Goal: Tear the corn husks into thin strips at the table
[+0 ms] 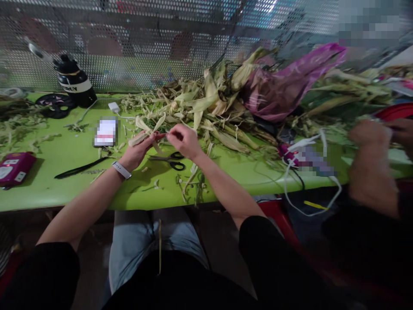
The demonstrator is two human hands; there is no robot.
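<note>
My left hand (138,154), with a white band at its wrist, is closed on pale strips of corn husk (143,125) that fan out above the fingers. Close beside it, my right hand (184,141) is pinched at the fingertips, near the tips of my left fingers; whatever lies in the pinch is too small to make out. Scissors (174,161) with black handles lie on the green tabletop (129,193) just below both hands. Behind them spreads a heap of dried corn husks (209,103).
A pink plastic bag (280,90) rests on the heap. To the left are a phone (106,131), a black bottle (75,82), a black strap (80,168) and a magenta box (16,168). White cables (287,189) hang at the right, near another person's arm (371,168). A perforated metal screen (145,51) stands behind.
</note>
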